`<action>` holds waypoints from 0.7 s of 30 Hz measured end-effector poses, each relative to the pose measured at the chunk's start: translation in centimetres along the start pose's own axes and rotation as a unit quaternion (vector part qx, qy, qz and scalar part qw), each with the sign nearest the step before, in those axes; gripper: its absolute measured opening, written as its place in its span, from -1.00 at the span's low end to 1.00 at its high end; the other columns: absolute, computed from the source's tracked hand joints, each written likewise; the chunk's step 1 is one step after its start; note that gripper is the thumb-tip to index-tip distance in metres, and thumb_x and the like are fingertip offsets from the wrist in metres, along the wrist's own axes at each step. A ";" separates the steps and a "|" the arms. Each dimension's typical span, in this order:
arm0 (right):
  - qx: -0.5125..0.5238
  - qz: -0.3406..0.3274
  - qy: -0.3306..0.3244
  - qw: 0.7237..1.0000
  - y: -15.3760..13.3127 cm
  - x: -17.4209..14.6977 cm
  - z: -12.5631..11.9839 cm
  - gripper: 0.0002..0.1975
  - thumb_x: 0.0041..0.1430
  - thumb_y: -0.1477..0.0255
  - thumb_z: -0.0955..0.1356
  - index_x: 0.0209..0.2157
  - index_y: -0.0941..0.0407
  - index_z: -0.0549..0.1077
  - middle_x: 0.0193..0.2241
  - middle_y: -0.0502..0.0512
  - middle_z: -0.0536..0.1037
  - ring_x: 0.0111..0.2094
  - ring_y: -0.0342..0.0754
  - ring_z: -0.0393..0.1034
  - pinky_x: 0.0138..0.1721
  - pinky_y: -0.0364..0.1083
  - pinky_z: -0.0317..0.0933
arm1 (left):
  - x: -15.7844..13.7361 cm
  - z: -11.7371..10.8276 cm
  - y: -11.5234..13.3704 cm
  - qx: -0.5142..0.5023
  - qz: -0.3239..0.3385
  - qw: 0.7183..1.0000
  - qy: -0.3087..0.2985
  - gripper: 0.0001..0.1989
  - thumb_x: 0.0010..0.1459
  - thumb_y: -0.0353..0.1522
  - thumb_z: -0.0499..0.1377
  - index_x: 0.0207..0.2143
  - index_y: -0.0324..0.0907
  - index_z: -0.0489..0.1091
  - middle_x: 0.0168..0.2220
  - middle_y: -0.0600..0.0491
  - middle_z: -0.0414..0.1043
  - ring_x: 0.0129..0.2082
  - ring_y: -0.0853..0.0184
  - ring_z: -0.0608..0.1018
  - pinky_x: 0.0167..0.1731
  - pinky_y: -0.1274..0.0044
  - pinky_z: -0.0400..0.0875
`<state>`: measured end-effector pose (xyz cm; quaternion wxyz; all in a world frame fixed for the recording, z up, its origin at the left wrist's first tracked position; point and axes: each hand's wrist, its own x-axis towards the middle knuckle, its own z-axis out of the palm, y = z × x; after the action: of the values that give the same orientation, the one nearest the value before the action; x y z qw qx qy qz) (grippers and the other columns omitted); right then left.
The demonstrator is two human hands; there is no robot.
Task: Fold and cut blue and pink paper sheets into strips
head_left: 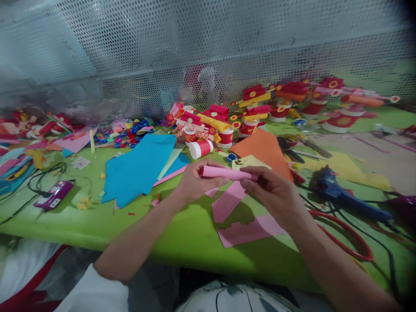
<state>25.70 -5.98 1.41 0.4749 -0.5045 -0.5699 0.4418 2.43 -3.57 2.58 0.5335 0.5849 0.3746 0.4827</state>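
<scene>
One pink roll is held above the green table, left hand and right hand closed on its ends, apparently mid-rolling, and the next move calls for even pressure.

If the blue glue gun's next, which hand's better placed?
Likely the right hand: the blue glue gun lies on its side of the table, and the left hand is farther away. Both grip the pink tube, so the left would need to hold it alone.

No text, label, brand, number or sign can be read here
</scene>
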 end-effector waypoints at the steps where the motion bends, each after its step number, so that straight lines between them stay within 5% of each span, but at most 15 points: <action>1: 0.008 0.005 -0.002 1.000 0.1 0.0 0.0 -0.43 0.03 -0.05 0.62 -0.03 -0.02 0.66 -0.34 0.00 0.59 -0.33 -0.11 0.46 -0.32 -0.11 0.40 | 0.0 0.0 0.0 0.008 0.002 1.000 0.001 -0.65 -0.02 -0.28 0.60 -0.18 -0.16 0.68 -0.24 0.03 0.68 -0.30 0.36 0.61 -0.32 0.54 0.48; 12: 0.093 0.058 -0.021 0.994 0.6 0.5 -0.5 -0.39 0.01 -0.03 0.64 0.04 -0.08 0.64 -0.27 0.00 0.64 -0.28 -0.09 0.53 -0.15 -0.03 0.52 | -0.1 0.2 0.1 -0.010 -0.004 1.000 -0.009 -0.62 -0.02 -0.30 0.60 -0.16 -0.17 0.63 -0.21 0.02 0.66 -0.28 0.35 0.61 -0.28 0.51 0.51; 17: 0.096 0.040 -0.006 0.995 0.8 0.4 -0.5 -0.46 -0.04 0.04 0.67 -0.07 -0.06 0.62 -0.21 0.00 0.63 -0.21 -0.07 0.52 -0.17 -0.06 0.48 | 0.2 -0.2 -0.2 -0.027 0.019 0.998 -0.050 -0.40 0.05 -0.34 0.57 0.12 -0.12 0.50 0.06 -0.09 0.65 0.00 0.21 0.67 -0.05 0.42 0.56; 21: 0.064 -0.011 -0.005 0.998 0.8 0.3 -0.4 -0.54 0.03 0.10 0.65 -0.10 -0.03 0.60 -0.06 0.08 0.64 -0.06 0.01 0.53 -0.08 -0.03 0.48 | 0.1 -0.6 0.0 0.006 0.014 0.997 -0.081 -0.43 0.08 -0.30 0.57 0.11 -0.11 0.52 0.08 -0.11 0.65 -0.06 0.25 0.67 -0.08 0.43 0.54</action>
<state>26.23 -5.62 0.72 0.5080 -0.4647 -0.5485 0.4745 1.88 -3.28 2.57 0.5516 0.6307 0.3246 0.4389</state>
